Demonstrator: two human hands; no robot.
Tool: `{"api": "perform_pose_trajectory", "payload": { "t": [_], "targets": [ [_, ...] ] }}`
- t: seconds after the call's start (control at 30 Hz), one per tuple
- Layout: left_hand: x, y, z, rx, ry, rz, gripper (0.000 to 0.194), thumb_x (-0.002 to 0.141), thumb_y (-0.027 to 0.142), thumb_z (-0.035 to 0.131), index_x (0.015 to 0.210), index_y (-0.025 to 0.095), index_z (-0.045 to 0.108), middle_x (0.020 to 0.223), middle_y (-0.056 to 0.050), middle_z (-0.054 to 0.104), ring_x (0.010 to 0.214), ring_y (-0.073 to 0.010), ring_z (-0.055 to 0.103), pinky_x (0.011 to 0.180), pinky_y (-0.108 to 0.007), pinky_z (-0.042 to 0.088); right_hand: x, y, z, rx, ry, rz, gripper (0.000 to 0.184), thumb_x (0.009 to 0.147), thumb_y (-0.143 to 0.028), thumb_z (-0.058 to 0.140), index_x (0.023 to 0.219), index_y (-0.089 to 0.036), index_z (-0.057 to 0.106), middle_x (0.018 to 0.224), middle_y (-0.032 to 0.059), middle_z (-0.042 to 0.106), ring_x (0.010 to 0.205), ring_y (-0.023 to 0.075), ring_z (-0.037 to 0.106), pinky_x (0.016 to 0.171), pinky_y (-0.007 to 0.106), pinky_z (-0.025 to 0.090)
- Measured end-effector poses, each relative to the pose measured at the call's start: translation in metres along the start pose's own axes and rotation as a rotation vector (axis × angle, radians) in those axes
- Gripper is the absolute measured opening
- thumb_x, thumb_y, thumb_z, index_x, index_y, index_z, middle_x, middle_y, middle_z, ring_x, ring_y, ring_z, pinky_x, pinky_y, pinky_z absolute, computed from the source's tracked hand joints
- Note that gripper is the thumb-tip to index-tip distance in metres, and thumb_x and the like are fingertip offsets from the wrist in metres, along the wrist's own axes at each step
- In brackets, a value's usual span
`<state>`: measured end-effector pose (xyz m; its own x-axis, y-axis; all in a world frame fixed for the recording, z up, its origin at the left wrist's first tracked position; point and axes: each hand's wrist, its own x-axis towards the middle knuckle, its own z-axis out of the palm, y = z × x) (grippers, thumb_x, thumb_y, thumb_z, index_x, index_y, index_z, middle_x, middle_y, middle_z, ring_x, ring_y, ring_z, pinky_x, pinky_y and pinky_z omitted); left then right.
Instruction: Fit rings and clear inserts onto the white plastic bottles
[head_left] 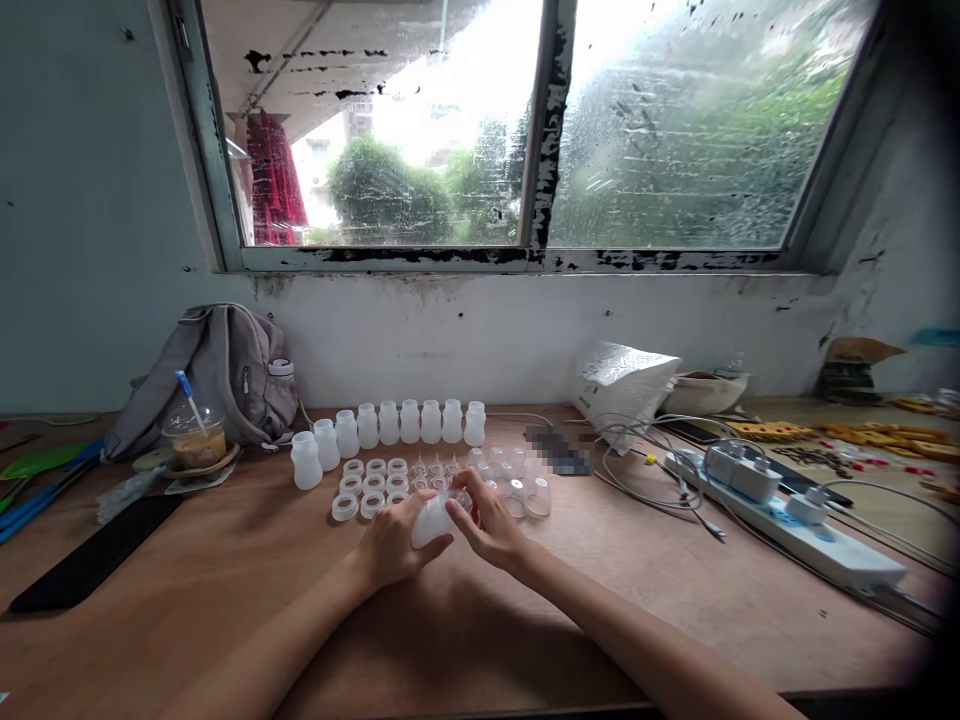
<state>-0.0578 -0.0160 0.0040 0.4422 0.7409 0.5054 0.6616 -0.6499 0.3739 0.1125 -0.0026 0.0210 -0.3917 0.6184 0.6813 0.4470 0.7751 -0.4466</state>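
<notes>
A frosted white baby bottle [435, 521] is tilted between my two hands, above the table. My left hand [396, 540] wraps round its body with the fingers closed. At the bottle's upper end, my right hand [487, 520] grips what looks like a clear cap, partly hidden by the fingers. Just behind my hands lie rows of white collar rings [373, 483], clear silicone teats [436, 468] and transparent dome caps [538, 497]. Farther back, several open frosted bottles [388, 422] stand upright in a curved row.
A grey backpack [225, 370], an iced drink cup [196, 440] and a black flat case [97, 552] are on the left. To the right are a white power strip [825, 545], tangled cables [637, 490] and a white bag [622, 385]. A window [534, 130] is above the table.
</notes>
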Motion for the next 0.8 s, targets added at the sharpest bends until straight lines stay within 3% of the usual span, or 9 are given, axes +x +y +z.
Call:
{"api": "perform_pose_trajectory", "payload": {
  "t": [0.17, 0.33, 0.5, 0.8],
  "targets": [
    [0.002, 0.000, 0.002, 0.050, -0.058, 0.048, 0.043, 0.074, 0.046, 0.047, 0.109, 0.021, 0.041, 0.094, -0.004, 0.059, 0.078, -0.0184, 0.058, 0.067, -0.027, 0.043, -0.001, 0.006, 0.000, -0.201, -0.048, 0.030, 0.021, 0.083, -0.029, 0.036, 0.067, -0.018, 0.043, 0.051, -0.0025, 0.047, 0.043, 0.0082, 0.042, 0.045, 0.020, 0.027],
    [0.006, 0.007, -0.005, -0.033, -0.164, 0.010, 0.044, 0.072, 0.045, 0.050, 0.109, 0.023, 0.042, 0.085, 0.000, 0.059, 0.071, -0.0149, 0.057, 0.062, -0.023, 0.041, -0.003, 0.016, 0.001, -0.316, 0.019, -0.089, 0.028, 0.082, -0.021, 0.031, 0.056, -0.017, 0.040, 0.044, -0.0015, 0.044, 0.037, 0.0072, 0.038, 0.042, 0.022, 0.023],
    [0.006, 0.011, -0.014, -0.112, -0.240, -0.013, 0.035, 0.072, 0.042, 0.052, 0.101, 0.023, 0.046, 0.079, 0.002, 0.057, 0.066, -0.0121, 0.054, 0.060, -0.021, 0.038, -0.003, 0.018, -0.002, -0.325, 0.052, -0.233, 0.030, 0.081, -0.016, 0.030, 0.052, -0.017, 0.039, 0.043, -0.0010, 0.044, 0.037, 0.0071, 0.036, 0.043, 0.022, 0.025],
    [0.008, 0.012, -0.013, -0.238, -0.345, -0.077, 0.034, 0.070, 0.044, 0.052, 0.093, 0.019, 0.050, 0.072, 0.002, 0.054, 0.063, -0.0117, 0.049, 0.058, -0.020, 0.035, -0.004, 0.014, -0.008, -0.280, 0.053, -0.335, 0.031, 0.082, -0.015, 0.028, 0.052, -0.019, 0.036, 0.044, -0.0008, 0.041, 0.038, 0.0088, 0.032, 0.043, 0.025, 0.024]
  ]
}}
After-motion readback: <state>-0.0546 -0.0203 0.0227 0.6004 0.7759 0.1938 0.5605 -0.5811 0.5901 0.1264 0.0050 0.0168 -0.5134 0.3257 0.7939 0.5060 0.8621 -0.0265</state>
